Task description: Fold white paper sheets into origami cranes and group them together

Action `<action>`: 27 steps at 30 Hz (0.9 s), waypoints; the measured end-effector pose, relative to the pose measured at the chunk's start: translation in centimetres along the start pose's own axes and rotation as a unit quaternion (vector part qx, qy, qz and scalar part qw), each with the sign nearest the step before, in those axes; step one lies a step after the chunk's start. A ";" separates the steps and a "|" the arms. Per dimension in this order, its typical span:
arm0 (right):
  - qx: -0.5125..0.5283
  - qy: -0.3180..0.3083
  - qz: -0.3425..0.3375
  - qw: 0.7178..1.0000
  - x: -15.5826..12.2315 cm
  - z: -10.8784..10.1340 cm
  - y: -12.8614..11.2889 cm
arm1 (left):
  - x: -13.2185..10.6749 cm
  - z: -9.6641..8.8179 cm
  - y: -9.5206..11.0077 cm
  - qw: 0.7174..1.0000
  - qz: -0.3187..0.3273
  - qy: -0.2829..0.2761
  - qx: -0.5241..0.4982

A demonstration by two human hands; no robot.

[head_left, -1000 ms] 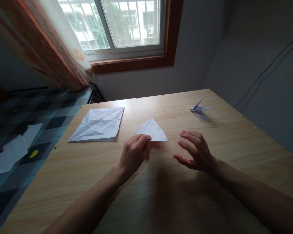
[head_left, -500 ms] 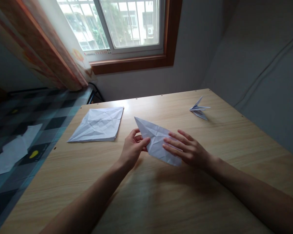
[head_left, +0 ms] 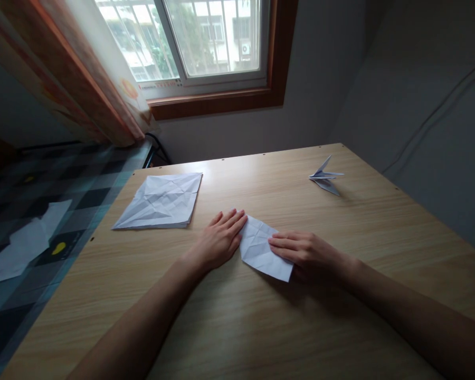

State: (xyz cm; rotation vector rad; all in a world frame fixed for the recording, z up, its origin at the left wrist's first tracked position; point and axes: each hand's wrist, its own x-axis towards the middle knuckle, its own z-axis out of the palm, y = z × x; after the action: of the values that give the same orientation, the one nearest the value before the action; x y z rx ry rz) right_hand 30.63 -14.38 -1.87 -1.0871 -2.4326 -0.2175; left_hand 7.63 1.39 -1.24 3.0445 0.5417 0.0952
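Observation:
A creased, folded sheet of white paper [head_left: 261, 248] lies on the wooden table in front of me, its lower right corner slightly raised above its shadow. My left hand [head_left: 221, 237] rests flat over the paper's left end, fingers stretched out and side by side, covering that tip. At the right end, my right hand [head_left: 306, 253] has its fingers on top of the paper. Its thumb is hidden, seemingly beneath the sheet, so the hand appears closed on that edge.
A stack of creased white paper [head_left: 162, 200] lies at the table's back left. Toward the back right sits a folded paper figure [head_left: 325, 177] with pointed ends. White paper pieces [head_left: 27, 240] rest on the checked cloth [head_left: 87, 198] left of the wooden table [head_left: 229, 327].
The paper has gone from being held up to lying lower on the table. My left hand has turned from pinching its edge to pressing flat on its left end.

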 end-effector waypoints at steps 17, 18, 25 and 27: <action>0.043 0.027 0.193 0.980 -0.5 0.0 -0.1 | -0.2 -0.9 0.1 0.998 -0.022 -0.065 -0.001; 0.055 0.032 0.217 0.974 -0.4 0.1 -0.1 | -0.2 -0.9 0.1 0.998 -0.023 -0.060 -0.002; 0.021 0.007 0.297 0.954 0.6 0.7 -0.3 | -0.1 -0.4 0.7 0.999 -0.026 -0.026 -0.007; -0.007 -0.002 0.296 0.955 0.8 0.7 -0.4 | -0.2 -0.2 0.8 0.999 -0.029 -0.016 -0.003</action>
State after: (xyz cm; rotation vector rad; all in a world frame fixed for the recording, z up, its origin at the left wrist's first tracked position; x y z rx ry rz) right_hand 29.64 -13.88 -2.09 -1.7553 -1.9930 -0.0330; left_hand 7.73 0.57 -1.02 3.0168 0.6247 0.0442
